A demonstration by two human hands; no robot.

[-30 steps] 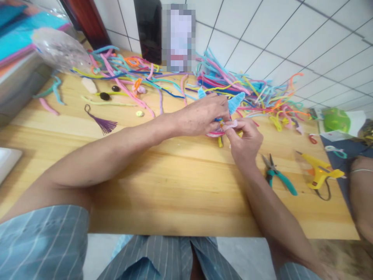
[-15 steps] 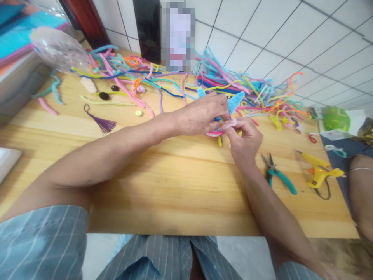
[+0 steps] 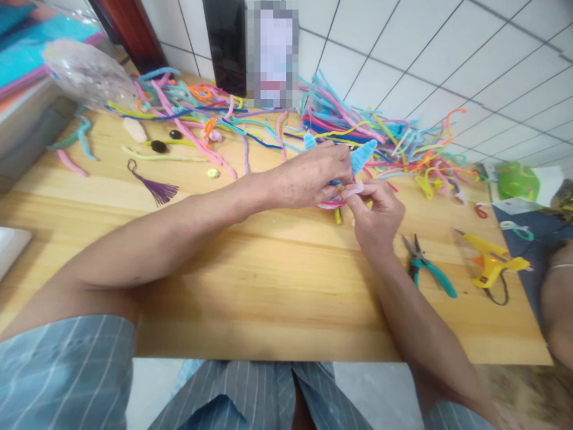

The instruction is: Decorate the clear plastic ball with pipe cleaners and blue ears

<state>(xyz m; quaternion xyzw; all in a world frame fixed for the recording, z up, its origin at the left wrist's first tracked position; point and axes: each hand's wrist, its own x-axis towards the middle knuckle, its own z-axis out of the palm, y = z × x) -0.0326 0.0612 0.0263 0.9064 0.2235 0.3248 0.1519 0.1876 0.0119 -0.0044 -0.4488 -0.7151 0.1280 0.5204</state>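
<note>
My left hand (image 3: pixel 308 176) and my right hand (image 3: pixel 378 215) meet over the wooden table (image 3: pixel 250 269), both closed on a small pipe-cleaner craft piece (image 3: pixel 353 173). The piece has a light blue cone at the top, a pink loop underneath and a pale pink strip pinched between my right thumb and finger. My left fingers curl over its blue and pink part. Most of the piece is hidden by my fingers.
A big heap of coloured pipe cleaners (image 3: pixel 358 134) lies behind my hands. Teal-handled pliers (image 3: pixel 427 269) and a yellow glue gun (image 3: pixel 490 263) lie to the right. A purple tassel (image 3: pixel 156 188) lies at left. Another person's arm (image 3: pixel 555 298) is at the right edge.
</note>
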